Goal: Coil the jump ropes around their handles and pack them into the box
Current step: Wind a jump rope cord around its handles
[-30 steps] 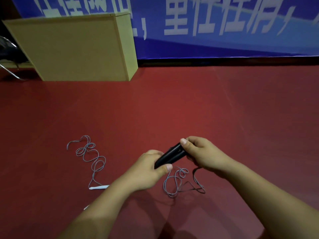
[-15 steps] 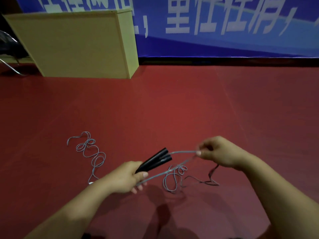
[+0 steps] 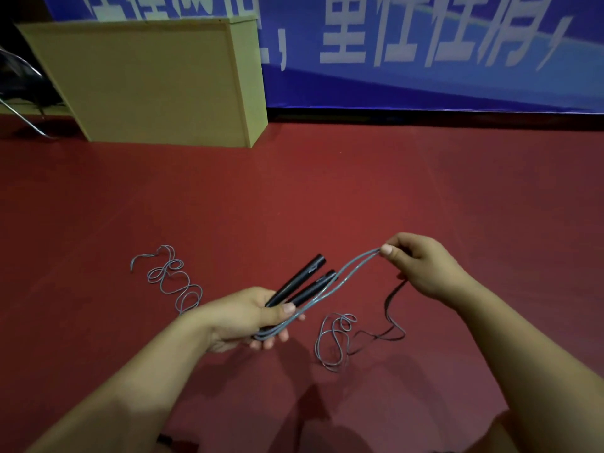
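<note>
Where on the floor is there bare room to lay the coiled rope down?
Bare red floor lies between the wooden box, the banner wall and the hands. Crowded: loose rope at left, rope loops beneath the hands.

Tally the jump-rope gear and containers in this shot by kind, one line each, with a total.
Black cylindrical handles, gripped together in the left hand: 2
Grey cord running from those handles, pinched by the right hand: 1
Separate grey cord lying loose on the red floor: 1
Tan box: 1
Total: 5
</note>
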`<state>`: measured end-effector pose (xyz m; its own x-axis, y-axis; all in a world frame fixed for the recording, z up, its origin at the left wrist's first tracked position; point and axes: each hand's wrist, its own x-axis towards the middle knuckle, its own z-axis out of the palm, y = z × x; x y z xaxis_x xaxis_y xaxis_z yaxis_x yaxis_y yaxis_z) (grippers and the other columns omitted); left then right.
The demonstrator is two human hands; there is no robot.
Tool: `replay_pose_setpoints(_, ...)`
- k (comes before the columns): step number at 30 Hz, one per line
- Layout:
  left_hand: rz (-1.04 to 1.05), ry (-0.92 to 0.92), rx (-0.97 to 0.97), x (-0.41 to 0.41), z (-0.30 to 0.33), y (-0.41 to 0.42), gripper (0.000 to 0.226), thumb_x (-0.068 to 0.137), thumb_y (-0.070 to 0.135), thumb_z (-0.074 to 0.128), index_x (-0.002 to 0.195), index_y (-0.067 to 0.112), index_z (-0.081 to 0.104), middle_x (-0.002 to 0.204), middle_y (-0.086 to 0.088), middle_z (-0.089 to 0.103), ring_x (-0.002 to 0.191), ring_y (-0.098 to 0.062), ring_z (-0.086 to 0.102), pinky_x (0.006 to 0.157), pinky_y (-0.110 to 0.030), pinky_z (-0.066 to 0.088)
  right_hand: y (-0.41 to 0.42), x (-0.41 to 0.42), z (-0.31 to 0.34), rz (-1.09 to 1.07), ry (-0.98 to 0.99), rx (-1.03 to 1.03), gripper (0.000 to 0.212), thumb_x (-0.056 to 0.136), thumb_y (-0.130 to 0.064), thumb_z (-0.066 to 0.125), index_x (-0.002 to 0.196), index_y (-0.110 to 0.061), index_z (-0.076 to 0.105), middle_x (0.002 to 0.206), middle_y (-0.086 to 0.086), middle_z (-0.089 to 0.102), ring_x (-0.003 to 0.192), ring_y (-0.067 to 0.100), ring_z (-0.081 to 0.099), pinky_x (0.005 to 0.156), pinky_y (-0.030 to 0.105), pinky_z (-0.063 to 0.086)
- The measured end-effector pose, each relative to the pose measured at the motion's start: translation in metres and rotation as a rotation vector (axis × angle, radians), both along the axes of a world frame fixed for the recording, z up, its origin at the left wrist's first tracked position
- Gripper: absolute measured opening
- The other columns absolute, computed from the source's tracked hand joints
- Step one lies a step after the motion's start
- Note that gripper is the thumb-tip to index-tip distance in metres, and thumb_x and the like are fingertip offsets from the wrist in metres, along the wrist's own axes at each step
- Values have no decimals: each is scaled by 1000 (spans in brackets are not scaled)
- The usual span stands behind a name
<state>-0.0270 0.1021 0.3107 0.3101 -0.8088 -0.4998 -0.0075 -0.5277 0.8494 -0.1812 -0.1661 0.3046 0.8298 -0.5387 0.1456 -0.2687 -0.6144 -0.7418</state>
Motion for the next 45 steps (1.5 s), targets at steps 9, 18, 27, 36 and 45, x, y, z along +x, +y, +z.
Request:
replay_pose_setpoints(9, -240, 123, 20, -16, 4, -9, 49, 86, 48, 54, 116, 10, 64, 59, 3, 50, 39, -3, 42, 32, -13, 26, 8, -2, 11, -67, -210, 114, 18, 96, -26, 59, 79, -21, 64, 64, -6, 47, 59, 11, 44, 60, 30, 40)
replay_pose_setpoints(18, -331, 29, -154, -15, 4, -11, 32, 89, 44, 49, 99, 15, 58, 61, 6, 56, 43, -4, 51, 38, -14, 34, 16, 10, -16, 27, 91, 95, 27, 94, -33, 61, 73, -16, 62, 54, -10, 58, 47, -2, 44, 50, 18, 36)
replay_pose_setpoints(27, 371, -96, -225, 17, -22, -17, 26, 101, 30, 48, 89, 10, 60, 57, 2, 57, 49, -11, 55, 48, -21, 41, 43, 21, -4, 179, 238, 327, 26, 98, -31, 55, 90, -10, 68, 56, -5, 51, 50, 12, 41, 51, 24, 34)
replay_pose_setpoints(36, 549, -378, -202, 32, -31, -22, 24, 100, 24, 52, 83, 11, 62, 58, -1, 56, 36, -5, 47, 41, -16, 37, 61, 21, 12, 134, 247, 448, 23, 96, -26, 59, 87, -5, 62, 60, 0, 51, 54, 16, 46, 54, 28, 38)
replay_pose_setpoints(45, 477, -512, -34, 44, -47, -17, 15, 99, 28, 54, 91, 18, 61, 59, 0, 64, 34, -9, 48, 43, -19, 37, 56, 18, 22, 109, 320, 37, 35, 92, -41, 61, 77, -9, 66, 59, -7, 55, 50, 7, 43, 48, 21, 33)
